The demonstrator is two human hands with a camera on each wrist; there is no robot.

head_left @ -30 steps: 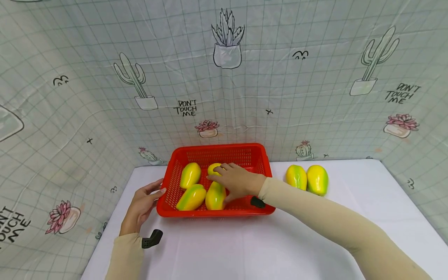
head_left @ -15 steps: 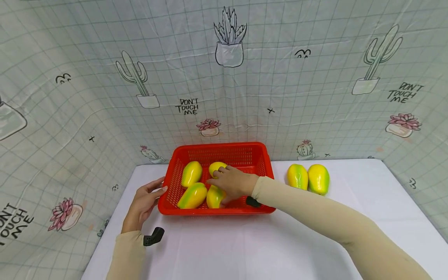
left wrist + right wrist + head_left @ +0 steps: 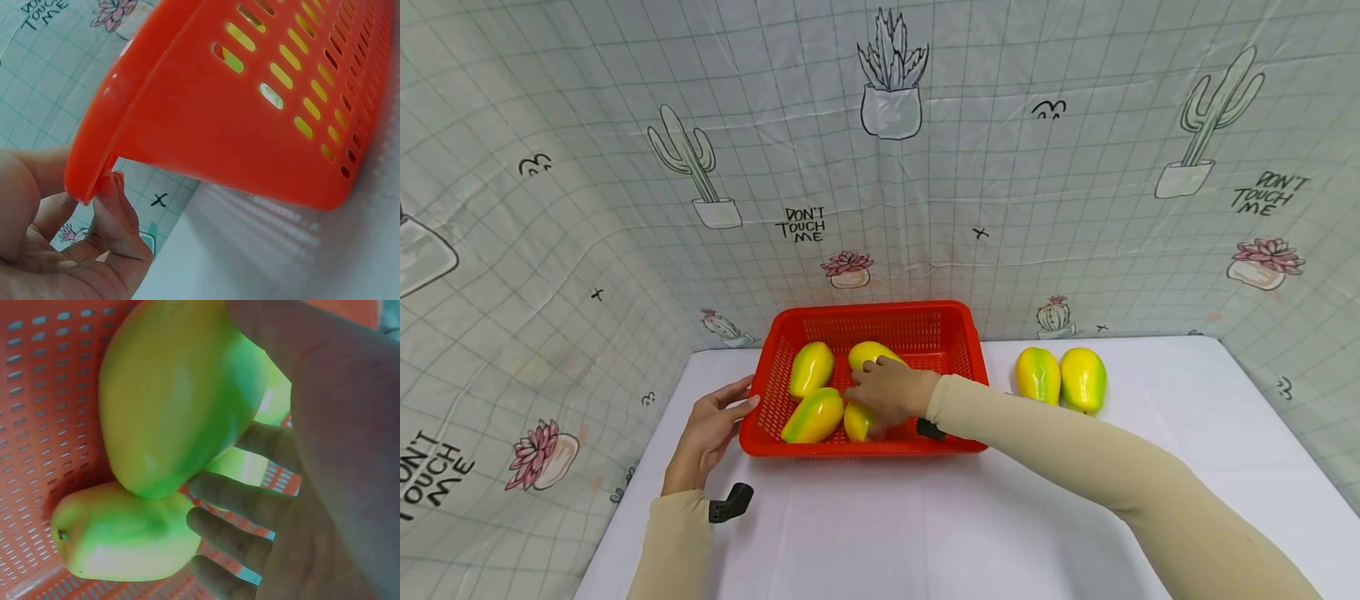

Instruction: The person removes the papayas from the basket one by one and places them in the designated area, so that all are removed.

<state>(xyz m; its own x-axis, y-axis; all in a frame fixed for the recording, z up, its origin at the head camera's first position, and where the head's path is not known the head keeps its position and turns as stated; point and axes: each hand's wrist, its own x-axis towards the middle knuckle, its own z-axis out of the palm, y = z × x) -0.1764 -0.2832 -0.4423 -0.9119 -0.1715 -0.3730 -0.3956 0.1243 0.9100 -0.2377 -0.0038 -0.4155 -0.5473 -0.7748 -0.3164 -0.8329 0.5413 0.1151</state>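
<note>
Your left hand pinches the rim of the red basket at its left end. Your right hand is inside, over the near middle mango, thumb at its edge; whether it grips, you cannot tell. 3 more mangoes lie in the basket. Your right sleeve crosses the right rim and runs in front of 2 others on the table. A printed cloth hangs behind.
</note>
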